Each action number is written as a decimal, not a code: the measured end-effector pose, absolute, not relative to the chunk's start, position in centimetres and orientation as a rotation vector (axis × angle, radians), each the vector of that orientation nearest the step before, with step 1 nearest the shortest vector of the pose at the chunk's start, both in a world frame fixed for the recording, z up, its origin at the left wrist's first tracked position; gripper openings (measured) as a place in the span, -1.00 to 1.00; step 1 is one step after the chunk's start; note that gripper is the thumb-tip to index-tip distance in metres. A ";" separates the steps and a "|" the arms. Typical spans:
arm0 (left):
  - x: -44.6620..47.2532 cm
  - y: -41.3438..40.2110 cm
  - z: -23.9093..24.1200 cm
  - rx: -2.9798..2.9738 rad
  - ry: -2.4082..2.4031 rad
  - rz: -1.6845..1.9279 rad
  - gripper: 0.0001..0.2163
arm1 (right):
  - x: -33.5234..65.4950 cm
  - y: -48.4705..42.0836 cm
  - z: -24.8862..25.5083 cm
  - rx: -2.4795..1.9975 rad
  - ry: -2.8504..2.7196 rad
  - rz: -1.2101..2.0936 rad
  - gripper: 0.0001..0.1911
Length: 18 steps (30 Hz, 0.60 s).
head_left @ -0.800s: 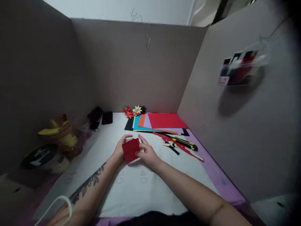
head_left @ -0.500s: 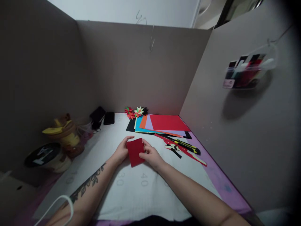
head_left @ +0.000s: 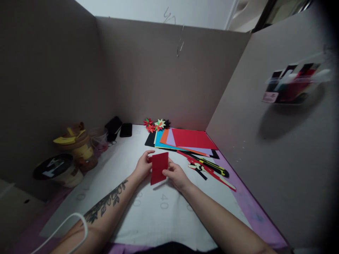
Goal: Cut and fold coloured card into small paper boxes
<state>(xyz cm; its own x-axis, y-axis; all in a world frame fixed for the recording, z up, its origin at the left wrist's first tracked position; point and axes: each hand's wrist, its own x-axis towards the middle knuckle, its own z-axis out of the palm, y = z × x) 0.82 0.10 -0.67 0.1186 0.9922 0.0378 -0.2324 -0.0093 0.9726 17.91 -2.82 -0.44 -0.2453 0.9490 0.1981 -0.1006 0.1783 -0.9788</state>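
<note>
A small red rectangle of paper [head_left: 160,168] is held up above the middle of the white mat, tilted toward me. My right hand [head_left: 177,175] pinches its right edge, thumb in front and fingers behind. At the left edge, my left hand [head_left: 143,165] is closed on the paper, its fingertips partly hidden behind it. A bit of red shows between the left thumb and fingers; whether it is a fold or a second piece I cannot tell.
Coloured paper sheets [head_left: 194,138] are stacked at the back, with folded paper stars [head_left: 159,124] behind. Right of my hands lie a yellow-black cutter [head_left: 214,166] and paper scraps [head_left: 197,166]. Pots [head_left: 76,148] stand left; a phone [head_left: 126,130] lies behind. Grey panels surround the table.
The red paper has tipped more upright, and its lower edge has lifted, casting a shadow on the mat. Both hands stay at its sides. The camera view has shifted slightly.
</note>
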 end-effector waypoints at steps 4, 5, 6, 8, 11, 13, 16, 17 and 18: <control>0.8 0.2 -0.9 1.136 0.920 1.234 -0.39 | 20.8 -2.8 1.4 -0.864 -1.762 1.116 -0.84; 0.8 0.2 -0.9 1.143 0.933 1.218 -0.36 | 21.2 -2.9 1.8 -0.873 -1.844 1.098 -0.88; 0.8 0.3 -0.9 1.154 0.953 1.202 -0.34 | 21.5 -2.9 2.1 -0.887 -1.913 1.084 -0.90; 0.8 0.4 -0.9 1.173 0.969 1.180 -0.33 | 21.3 -3.0 2.5 -0.914 -1.990 1.050 -0.94; 0.8 0.7 -0.9 1.165 0.887 1.183 -0.32 | 20.0 -3.0 2.8 -0.921 -2.078 0.934 -0.92; 0.8 1.0 -1.0 1.161 0.827 1.187 -0.28 | 19.1 -2.7 2.7 -0.918 -2.151 0.846 -0.89; 0.8 1.1 -0.7 1.159 0.784 1.192 -0.20 | 18.9 -2.1 2.6 -1.000 -2.222 0.764 -0.86; 0.8 1.0 -0.6 1.155 0.785 1.194 -0.18 | 19.1 -2.0 2.5 -1.049 -2.218 0.744 -0.87; 0.8 0.8 -0.4 1.153 0.796 1.192 -0.16 | 19.3 -1.9 2.5 -1.093 -2.203 0.727 -0.87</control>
<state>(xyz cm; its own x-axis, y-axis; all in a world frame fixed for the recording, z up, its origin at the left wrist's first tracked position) 0.80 0.85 -0.39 0.2318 0.9679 0.0971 -0.2818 -0.0288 0.9591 19.30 -1.91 2.47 -0.5044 0.8275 0.2466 0.5180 0.5185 -0.6803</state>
